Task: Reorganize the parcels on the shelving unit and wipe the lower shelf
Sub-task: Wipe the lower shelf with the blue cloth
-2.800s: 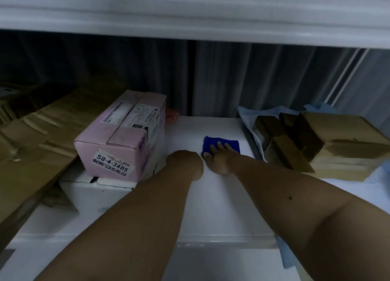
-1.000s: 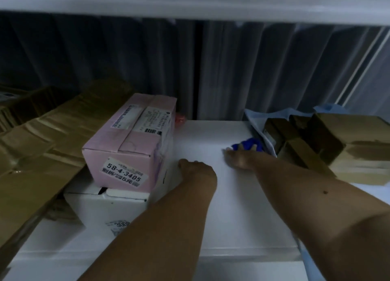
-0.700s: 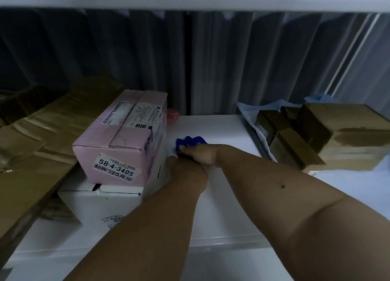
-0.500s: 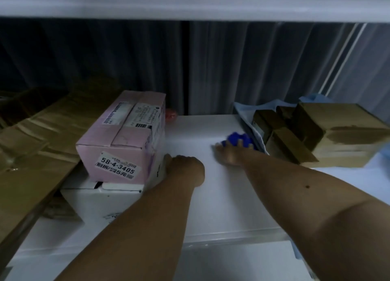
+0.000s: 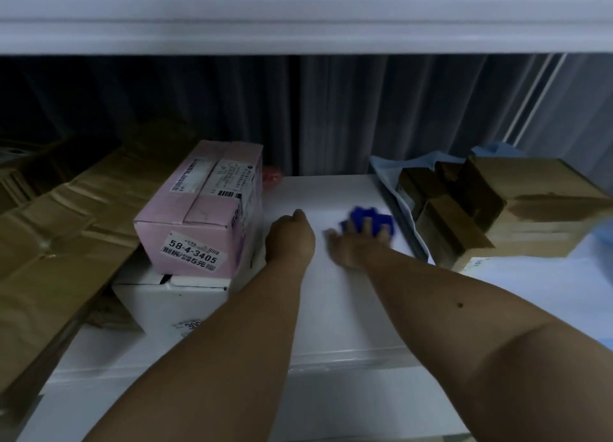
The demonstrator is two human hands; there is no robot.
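Since 0.5 s ago, right hand (image 5: 356, 246) with blue cloth (image 5: 366, 222) barely shifted, fingers spread flat pressing it on white shelf (image 5: 331, 309). Left hand (image 5: 289, 239) fisted, empty, beside one pink box (image 5: 202, 209). Four brown parcels (image 5: 530, 206) right.

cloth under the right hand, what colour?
Blue. The cloth lies under the right hand on the white shelf; head view, the only one.
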